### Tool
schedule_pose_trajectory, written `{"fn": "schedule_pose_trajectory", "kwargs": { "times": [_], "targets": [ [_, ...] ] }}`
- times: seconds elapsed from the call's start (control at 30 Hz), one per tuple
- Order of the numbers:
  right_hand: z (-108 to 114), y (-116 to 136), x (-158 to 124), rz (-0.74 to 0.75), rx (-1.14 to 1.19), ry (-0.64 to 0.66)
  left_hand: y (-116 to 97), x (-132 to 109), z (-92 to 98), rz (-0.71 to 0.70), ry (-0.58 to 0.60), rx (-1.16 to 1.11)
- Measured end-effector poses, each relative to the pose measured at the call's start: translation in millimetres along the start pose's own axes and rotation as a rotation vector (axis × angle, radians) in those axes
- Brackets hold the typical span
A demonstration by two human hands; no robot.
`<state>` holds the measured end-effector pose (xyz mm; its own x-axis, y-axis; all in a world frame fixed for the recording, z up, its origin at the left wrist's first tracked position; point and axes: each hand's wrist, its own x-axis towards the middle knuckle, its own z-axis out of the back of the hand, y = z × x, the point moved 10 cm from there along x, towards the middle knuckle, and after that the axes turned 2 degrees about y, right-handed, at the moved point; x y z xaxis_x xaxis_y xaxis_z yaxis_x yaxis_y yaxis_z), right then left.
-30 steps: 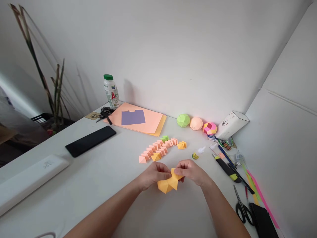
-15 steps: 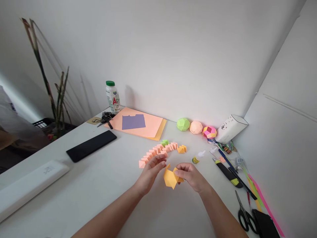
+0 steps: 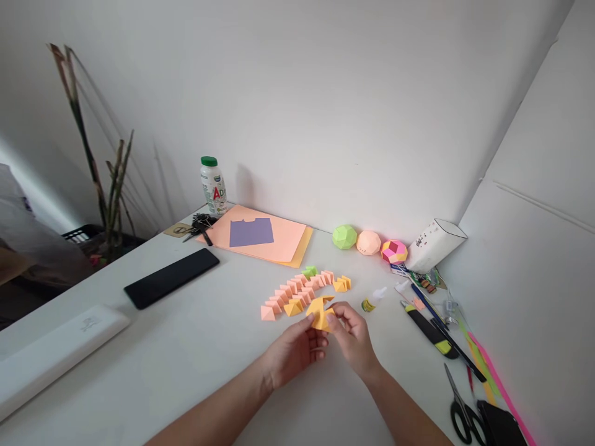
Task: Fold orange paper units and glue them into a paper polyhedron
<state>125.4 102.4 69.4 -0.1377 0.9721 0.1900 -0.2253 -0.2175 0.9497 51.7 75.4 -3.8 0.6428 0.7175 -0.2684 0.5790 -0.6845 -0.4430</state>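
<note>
A folded yellow-orange paper piece (image 3: 318, 313) is held above the table between both hands. My left hand (image 3: 294, 354) pinches its lower left side between thumb and fingers, palm turned up. From the right, my right hand (image 3: 354, 341) grips the piece with thumb and fingertips, which partly cover it. Just beyond the hands lie rows of folded peach paper pieces (image 3: 288, 288), a few green pieces (image 3: 309, 271) and two groups of orange pieces, one (image 3: 292, 307) near my left hand and another (image 3: 341, 284) farther right. A small glue bottle (image 3: 373, 300) stands to the right of my right hand.
Paper balls (image 3: 368, 242) line the wall beside a white paper box (image 3: 436, 245). A cutter knife (image 3: 428, 329), scissors (image 3: 461, 409) and pens crowd the right edge. Peach sheets (image 3: 279, 240), a bottle (image 3: 214, 189), a black slab (image 3: 171, 279) and a long white case (image 3: 60, 359) are left.
My left hand has come down and right and now grips the orange paper piece with my right hand. The piece has turned and moved slightly up. The orange group beside the peach rows now shows.
</note>
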Motion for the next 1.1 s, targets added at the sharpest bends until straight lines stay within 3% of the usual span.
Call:
{"fn": "schedule_pose_trajectory", "kwargs": {
  "times": [0.13, 0.4, 0.67, 0.93, 1.1],
  "targets": [
    [-9.5, -6.8, -3.7, -0.018, 0.023, 0.018, -9.2, 0.7, 6.3, -0.098, -0.043, -0.071],
    [-19.0, -22.2, -7.6, -0.19, 0.228, 0.02, -30.2, -2.1, 9.5, -0.287, -0.087, 0.07],
    [-17.7, -23.7, -8.7, -0.216, 0.247, -0.014, -36.9, -7.7, 8.9, -0.334, -0.152, 0.186],
    [-21.1, -15.9, -7.5, -0.186, 0.304, 0.011, -35.7, -7.5, 0.8, -0.345, -0.07, 0.198],
    [-17.9, -16.8, -7.3, -0.201, 0.222, 0.001, -39.1, -9.2, 2.0, -0.363, -0.089, 0.212]
  ]
}}
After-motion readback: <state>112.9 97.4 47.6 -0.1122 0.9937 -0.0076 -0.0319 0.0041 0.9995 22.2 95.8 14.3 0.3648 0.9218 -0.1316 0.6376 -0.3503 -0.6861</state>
